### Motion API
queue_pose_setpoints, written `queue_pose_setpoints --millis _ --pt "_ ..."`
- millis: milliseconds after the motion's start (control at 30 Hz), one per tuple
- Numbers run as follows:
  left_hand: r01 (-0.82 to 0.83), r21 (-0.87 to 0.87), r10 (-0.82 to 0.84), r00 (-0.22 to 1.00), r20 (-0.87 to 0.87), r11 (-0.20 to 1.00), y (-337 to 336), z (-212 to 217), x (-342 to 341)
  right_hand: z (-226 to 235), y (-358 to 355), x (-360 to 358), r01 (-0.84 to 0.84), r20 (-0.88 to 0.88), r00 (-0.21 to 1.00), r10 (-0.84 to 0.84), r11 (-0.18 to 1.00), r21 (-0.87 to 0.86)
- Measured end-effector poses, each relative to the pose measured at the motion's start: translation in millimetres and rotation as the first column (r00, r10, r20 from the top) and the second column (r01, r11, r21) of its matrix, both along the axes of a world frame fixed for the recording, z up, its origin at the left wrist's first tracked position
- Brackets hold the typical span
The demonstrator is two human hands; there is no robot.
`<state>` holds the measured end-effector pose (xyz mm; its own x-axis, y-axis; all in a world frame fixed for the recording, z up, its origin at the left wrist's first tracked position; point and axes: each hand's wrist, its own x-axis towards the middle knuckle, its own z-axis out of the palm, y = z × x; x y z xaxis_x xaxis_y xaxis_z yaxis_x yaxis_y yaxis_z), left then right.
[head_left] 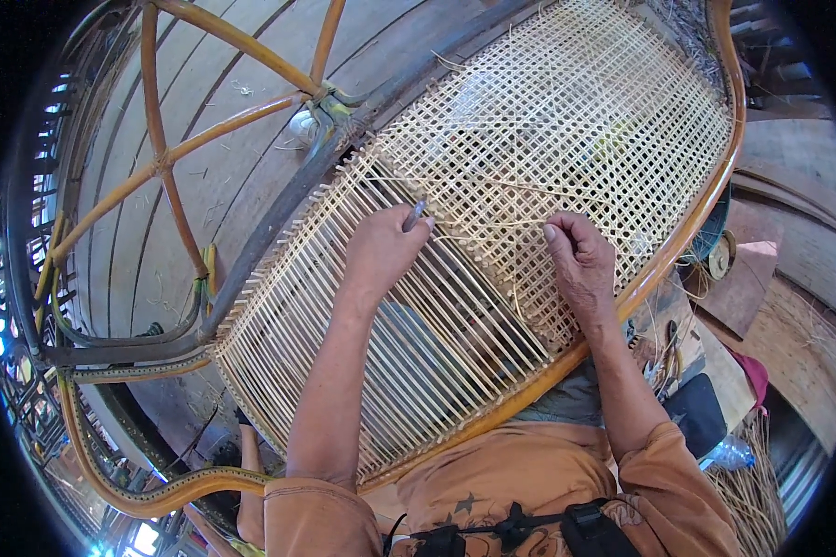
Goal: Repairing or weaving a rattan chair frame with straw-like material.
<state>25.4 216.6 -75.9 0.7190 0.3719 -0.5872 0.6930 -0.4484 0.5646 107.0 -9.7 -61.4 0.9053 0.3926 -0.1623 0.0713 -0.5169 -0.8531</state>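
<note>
A long panel of pale cane lies across a wooden chair frame [735, 111]. Its far right part is a woven cane mesh [529, 148] of open holes; the near left part has only parallel cane strands [307, 306] with gaps between them. My left hand [381, 249] is closed around a short grey metal tool [414, 215], its tip over the edge of the mesh; the tool's exact kind is hidden. To the right, my right hand [585, 267] is closed in a pinch above the mesh, on a thin loose cane strand [506, 225] that runs left toward the tool.
Orange-brown curved poles [163, 162] joined in a cross stand at the left, over a slatted wooden floor [223, 176]. Beyond my right arm lie a plastic bottle [733, 453], a bundle of cane strips [750, 487], a dark red cloth [750, 379] and wooden boards [789, 316].
</note>
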Motion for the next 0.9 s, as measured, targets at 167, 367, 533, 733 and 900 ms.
queue_pose_setpoints --millis 167,367,533,733,900 --pt "-0.002 0.137 -0.013 0.994 0.109 0.991 -3 -10 -2 -5 -1 0 -0.063 0.087 0.994 0.065 0.998 -0.021" --pt "-0.03 0.101 0.025 0.998 0.055 0.994 -3 -7 -4 -1 2 -2 -0.09 0.105 0.989 0.1 0.991 -0.098" --pt "-0.088 0.158 0.079 0.995 0.061 0.984 -4 3 -8 -2 0 2 -0.13 0.117 0.985 0.13 0.992 -0.009" --pt "-0.228 -0.041 0.231 0.966 0.112 0.973 -23 3 -26 23 0 -8 -0.004 -0.13 0.991 0.023 0.989 0.151" --pt "-0.171 0.066 0.164 0.981 0.105 0.983 -37 10 -25 30 17 -20 -0.268 -0.073 0.959 0.274 0.96 0.078"
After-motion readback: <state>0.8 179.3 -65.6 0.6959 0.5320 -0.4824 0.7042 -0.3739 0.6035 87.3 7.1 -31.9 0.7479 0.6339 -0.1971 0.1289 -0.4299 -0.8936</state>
